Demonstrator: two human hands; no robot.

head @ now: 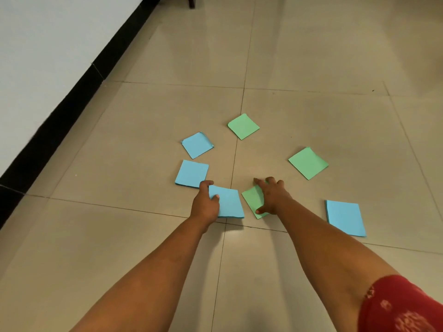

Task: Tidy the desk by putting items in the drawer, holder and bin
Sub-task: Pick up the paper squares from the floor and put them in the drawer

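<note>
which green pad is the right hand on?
The nearest green pad, beside the blue pad the left hand grips. The right hand lies on it; the other two green pads sit untouched farther away.

beige tiled floor (311, 56), blue pads (197, 144), green pads (243, 126)

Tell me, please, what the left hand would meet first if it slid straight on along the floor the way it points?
Most likely the blue pad just beyond the left hand, whose near edge lies at the fingertips; the hand already grips another blue stack.
</note>
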